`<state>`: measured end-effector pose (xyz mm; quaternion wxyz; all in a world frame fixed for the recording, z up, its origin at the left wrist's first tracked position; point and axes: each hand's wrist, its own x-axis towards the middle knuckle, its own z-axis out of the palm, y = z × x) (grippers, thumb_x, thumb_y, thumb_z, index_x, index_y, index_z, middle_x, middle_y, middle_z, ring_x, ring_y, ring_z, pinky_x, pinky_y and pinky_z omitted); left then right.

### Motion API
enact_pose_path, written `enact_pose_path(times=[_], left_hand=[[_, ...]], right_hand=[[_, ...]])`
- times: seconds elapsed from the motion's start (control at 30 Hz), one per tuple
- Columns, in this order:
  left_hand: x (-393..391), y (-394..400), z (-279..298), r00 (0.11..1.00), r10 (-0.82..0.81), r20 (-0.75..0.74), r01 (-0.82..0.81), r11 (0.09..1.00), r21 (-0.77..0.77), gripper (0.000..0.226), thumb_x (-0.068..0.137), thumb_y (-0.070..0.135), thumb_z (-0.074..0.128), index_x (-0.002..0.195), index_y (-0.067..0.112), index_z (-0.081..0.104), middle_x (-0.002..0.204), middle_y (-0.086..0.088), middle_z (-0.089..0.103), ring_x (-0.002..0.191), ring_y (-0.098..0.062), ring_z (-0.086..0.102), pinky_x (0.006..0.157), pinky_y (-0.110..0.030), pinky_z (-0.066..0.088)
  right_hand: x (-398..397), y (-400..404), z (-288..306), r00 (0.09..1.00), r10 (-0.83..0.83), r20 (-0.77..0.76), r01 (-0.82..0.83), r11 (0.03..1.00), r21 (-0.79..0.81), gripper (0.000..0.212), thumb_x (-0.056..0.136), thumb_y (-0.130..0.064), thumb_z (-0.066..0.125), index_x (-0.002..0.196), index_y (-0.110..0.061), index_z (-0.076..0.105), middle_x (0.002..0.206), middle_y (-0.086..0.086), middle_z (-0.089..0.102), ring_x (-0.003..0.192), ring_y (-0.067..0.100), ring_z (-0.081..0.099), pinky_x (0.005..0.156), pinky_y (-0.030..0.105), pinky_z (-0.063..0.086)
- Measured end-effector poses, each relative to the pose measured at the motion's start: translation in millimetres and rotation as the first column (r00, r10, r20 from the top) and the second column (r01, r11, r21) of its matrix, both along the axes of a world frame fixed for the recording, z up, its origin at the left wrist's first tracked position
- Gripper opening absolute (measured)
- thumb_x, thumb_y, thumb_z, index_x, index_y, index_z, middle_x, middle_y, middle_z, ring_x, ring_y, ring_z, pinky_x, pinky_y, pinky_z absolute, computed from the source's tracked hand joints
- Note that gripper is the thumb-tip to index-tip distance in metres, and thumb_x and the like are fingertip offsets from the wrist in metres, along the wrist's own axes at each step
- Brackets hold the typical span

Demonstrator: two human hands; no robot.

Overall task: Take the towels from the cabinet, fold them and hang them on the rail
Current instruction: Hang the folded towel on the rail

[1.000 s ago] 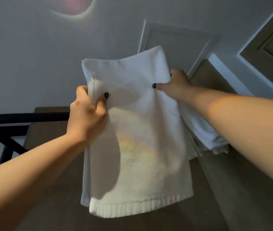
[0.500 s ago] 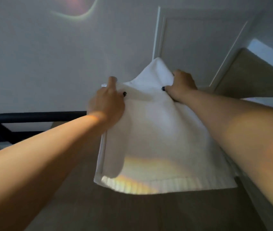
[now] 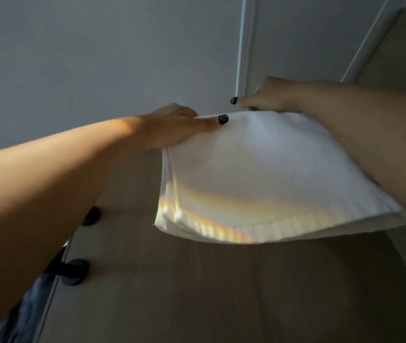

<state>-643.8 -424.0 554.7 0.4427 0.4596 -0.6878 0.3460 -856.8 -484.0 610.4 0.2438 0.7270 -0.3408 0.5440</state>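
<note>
A folded white towel [image 3: 258, 179] hangs raised in front of me, its ribbed hem lowest and lit by a rainbow streak of light. My left hand [image 3: 174, 127] grips its upper left corner, thumb on the near face. My right hand [image 3: 266, 95] pinches the upper right edge, and my right forearm covers the towel's right side. What the towel's top edge lies over is hidden behind the cloth. The black rail's round wall mounts [image 3: 75, 271] show at the lower left below my left arm.
A beige cabinet panel [image 3: 197, 293] fills the lower view below the towel. Grey wall and a white door frame [image 3: 245, 45] rise behind my hands. A dark cloth shape [image 3: 23, 313] sits at the bottom left corner.
Both hands have lifted the towel higher and away from me, so it now lies flatter and its hem has swung up. The view tilted, and the black rail bar left the frame.
</note>
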Motion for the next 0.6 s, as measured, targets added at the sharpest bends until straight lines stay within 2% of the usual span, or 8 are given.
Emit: enact_pose_path(times=[0.07,0.13,0.23,0.33,0.37,0.43,0.53,0.6], left_hand=[[-0.8,3.7,-0.3,1.000,0.017,0.025,-0.018,0.999,0.036,0.075,0.067,0.084,0.053,0.088,0.013,0.066,0.090,0.001,0.064,0.081,-0.014,0.061,0.069,-0.028,0.043],[1.1,3.6,-2.5,0.999,0.011,0.041,-0.011,1.000,-0.005,0.088,0.066,0.088,0.055,0.091,0.004,0.065,0.086,-0.002,0.062,0.074,-0.016,0.058,0.065,-0.029,0.039],[8.2,-7.7,-6.2,0.972,-0.226,-0.061,0.208,0.953,-0.219,0.068,0.078,0.071,0.055,0.083,0.004,0.061,0.071,-0.003,0.057,0.063,-0.020,0.050,0.065,-0.032,0.037],[15.6,-20.7,-29.2,0.684,-0.708,-0.174,0.531,0.647,-0.547,0.016,0.081,0.038,0.059,0.078,0.023,0.058,0.078,0.001,0.066,0.075,-0.020,0.061,0.072,-0.043,0.050],[19.1,-23.9,-45.0,0.603,-0.777,-0.181,0.525,0.558,-0.643,0.006,0.080,0.030,0.057,0.080,0.025,0.058,0.082,0.002,0.066,0.081,-0.020,0.063,0.078,-0.044,0.051],[26.5,-37.8,-76.3,0.507,-0.816,-0.276,0.440,0.521,-0.731,0.008,0.078,0.025,0.053,0.085,0.025,0.058,0.088,0.005,0.064,0.090,-0.020,0.064,0.083,-0.040,0.051],[51.1,-69.6,-106.5,0.331,-0.784,-0.525,0.500,0.617,-0.607,0.041,0.072,0.033,0.060,0.106,0.010,0.061,0.104,-0.010,0.066,0.090,-0.023,0.062,0.075,-0.036,0.051],[59.8,-84.2,-116.9,0.359,-0.723,-0.591,0.652,0.647,-0.395,0.059,0.073,0.038,0.062,0.124,0.009,0.058,0.115,-0.017,0.067,0.089,-0.019,0.067,0.066,-0.027,0.054]], right_hand=[[1.9,6.4,-14.1,0.999,0.006,-0.044,-0.002,0.997,0.078,0.058,0.084,-0.075,0.048,0.082,-0.019,0.063,0.086,-0.001,0.058,0.080,0.020,0.055,0.075,0.029,0.040],[5.6,9.1,-27.7,0.994,-0.014,-0.108,0.025,0.994,0.105,0.084,0.072,-0.091,0.037,0.108,-0.022,0.068,0.112,-0.002,0.061,0.103,0.022,0.056,0.094,0.033,0.040],[11.5,6.1,-34.7,0.996,-0.003,-0.094,0.010,0.998,0.068,0.110,0.054,-0.101,0.029,0.127,-0.027,0.063,0.134,0.001,0.059,0.120,0.025,0.055,0.107,0.039,0.039],[17.4,10.6,-34.9,0.992,0.049,-0.119,-0.033,0.990,0.137,0.099,0.062,-0.096,0.034,0.130,-0.030,0.062,0.135,-0.005,0.059,0.123,0.020,0.055,0.112,0.039,0.034],[19.3,13.3,-34.2,0.987,0.059,-0.151,-0.034,0.986,0.163,0.096,0.063,-0.095,0.035,0.129,-0.031,0.063,0.134,-0.007,0.059,0.122,0.018,0.055,0.112,0.037,0.033],[18.5,14.0,-34.2,0.985,0.046,-0.167,-0.017,0.985,0.174,0.088,0.073,-0.089,0.036,0.133,-0.029,0.060,0.137,-0.008,0.056,0.124,0.016,0.053,0.109,0.033,0.031],[20.3,17.8,-38.5,0.993,-0.077,-0.091,0.082,0.995,0.060,0.085,0.073,-0.087,0.037,0.118,-0.020,0.065,0.128,0.003,0.061,0.116,0.026,0.056,0.094,0.032,0.040],[26.7,30.9,-60.4,0.986,-0.102,-0.131,0.086,0.989,-0.121,0.057,0.086,-0.072,0.045,0.102,-0.020,0.062,0.109,0.003,0.063,0.103,0.024,0.058,0.079,0.030,0.041]])
